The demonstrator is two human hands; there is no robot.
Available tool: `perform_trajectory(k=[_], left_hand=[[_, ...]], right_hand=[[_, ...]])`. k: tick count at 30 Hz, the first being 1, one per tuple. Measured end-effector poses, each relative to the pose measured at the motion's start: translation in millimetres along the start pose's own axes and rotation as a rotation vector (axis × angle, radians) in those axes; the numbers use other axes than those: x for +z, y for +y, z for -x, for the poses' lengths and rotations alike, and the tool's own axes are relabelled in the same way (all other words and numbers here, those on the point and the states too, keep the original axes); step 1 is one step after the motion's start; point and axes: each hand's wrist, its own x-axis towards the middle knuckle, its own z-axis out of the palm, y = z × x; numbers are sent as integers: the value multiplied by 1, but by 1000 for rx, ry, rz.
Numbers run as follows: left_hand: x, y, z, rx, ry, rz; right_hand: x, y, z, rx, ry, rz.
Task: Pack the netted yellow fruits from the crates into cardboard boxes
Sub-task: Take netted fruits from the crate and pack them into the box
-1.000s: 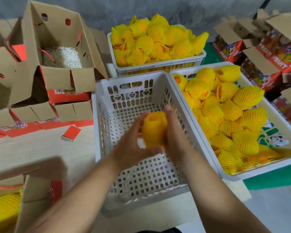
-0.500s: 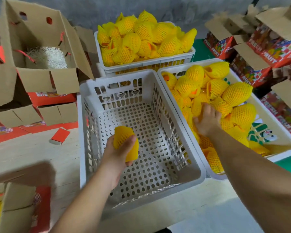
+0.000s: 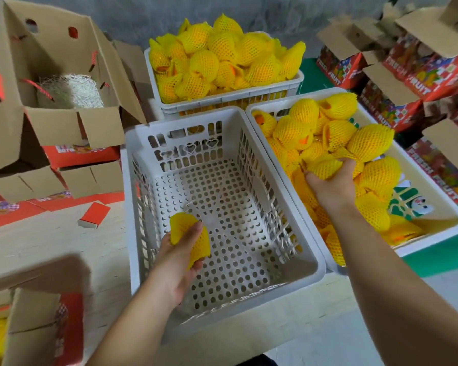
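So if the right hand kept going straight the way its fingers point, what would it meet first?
Probably more netted fruit: the right hand already grips one in the right crate, with the pile directly beyond its fingers.

White plastic with a smooth, faintly glossy finish on the middle crate (image 3: 299, 233), its floor and walls punched full of holes. Same white plastic on the right crate (image 3: 434, 207) and the far crate (image 3: 230, 100). Every netted fruit (image 3: 189, 239) wears soft yellow foam mesh, matt and dimpled. The open cardboard box (image 3: 64, 62) at the back left is plain brown corrugated card, matt and dull, with pale shredded paper filling (image 3: 74, 91) inside. The printed boxes (image 3: 421, 62) at the right show glossy red faces.
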Motion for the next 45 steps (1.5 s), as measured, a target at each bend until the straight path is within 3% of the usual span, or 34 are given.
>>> perform_trajectory(k=[4,7,11,16,19,23,25,28,33,37,41,42,45], left_hand=[[-3,14,10,35,-97,-74],[-7,27,23,155,-240,-121],[-31,42,46,262,-376,-244],[-104,60,73,402,-404,-229],[-171,70,82,419,-355,-222],[-288,86,92,291,-367,60],[-352,99,103,301,-340,9],[-444,118,118,330,-182,-115],[-544,127,132,388,121,-102],[-557,114,122,422,178,-623],[-527,92,103,912,215,-1630],[-521,87,98,883,172,-1733],[-520,88,73,585,24,-2038]], right_hand=[[-6,-46,68,-116,11,-223],[0,-71,125,-146,-117,-351],[28,-101,190,-86,-415,-504],[78,-135,256,-10,-594,-639],[118,-156,307,-30,-640,-630],[183,-195,391,4,-809,-782],[217,-210,435,-21,-868,-718],[269,-223,497,-29,-797,-562],[324,-227,564,-28,-726,-361],[342,-218,562,-250,-834,55],[361,-221,546,-437,-1245,636],[367,-220,545,-465,-1269,736],[381,-212,545,-411,-1324,924]])
